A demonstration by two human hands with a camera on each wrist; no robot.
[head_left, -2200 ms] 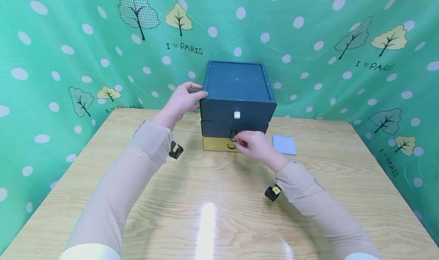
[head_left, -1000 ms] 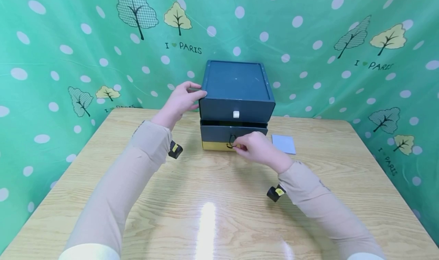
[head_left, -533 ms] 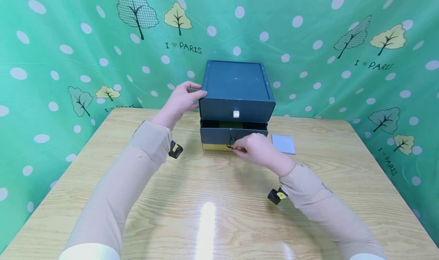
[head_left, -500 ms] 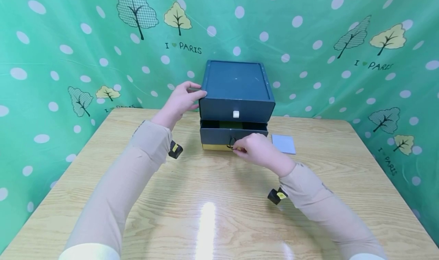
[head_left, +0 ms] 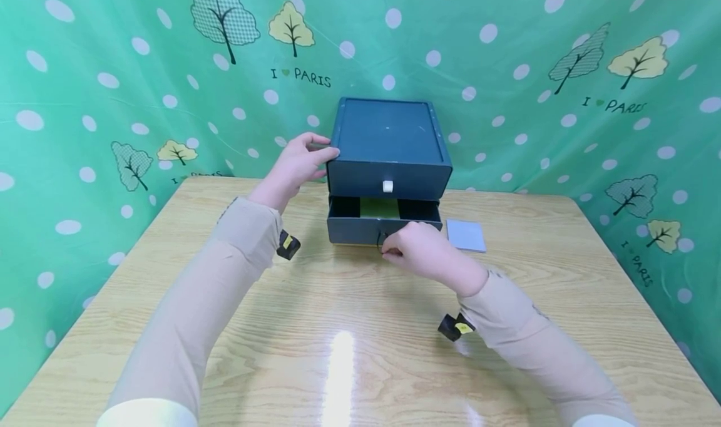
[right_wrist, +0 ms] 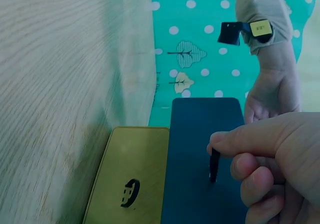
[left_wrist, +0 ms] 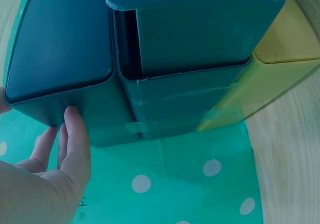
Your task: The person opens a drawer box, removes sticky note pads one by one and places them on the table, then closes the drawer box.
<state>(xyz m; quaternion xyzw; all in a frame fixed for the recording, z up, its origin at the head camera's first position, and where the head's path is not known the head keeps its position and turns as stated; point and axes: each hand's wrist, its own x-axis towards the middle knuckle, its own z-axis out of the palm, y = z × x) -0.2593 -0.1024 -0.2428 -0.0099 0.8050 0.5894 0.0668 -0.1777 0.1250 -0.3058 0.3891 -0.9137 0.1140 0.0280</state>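
A dark blue drawer box (head_left: 388, 129) with a white knob (head_left: 387, 186) stands at the table's back. Below its top drawer, the middle drawer (head_left: 352, 231) stands pulled out, with a green item (head_left: 379, 208) inside. My right hand (head_left: 425, 252) pinches that drawer's black loop handle (right_wrist: 214, 166) between thumb and finger. My left hand (head_left: 298, 164) rests on the box's upper left edge, its fingers along the side (left_wrist: 75, 149). In the right wrist view the yellow bottom drawer (right_wrist: 135, 159) is closed, with its own black handle (right_wrist: 131, 193).
A pale blue square pad (head_left: 466, 235) lies on the wooden table (head_left: 270, 352) just right of the box. A green dotted cloth (head_left: 507, 51) hangs behind and at both sides of the table.
The middle drawer has come out toward me, with my right hand on its handle, and the green item inside has come into view. My left hand has stayed on the box.
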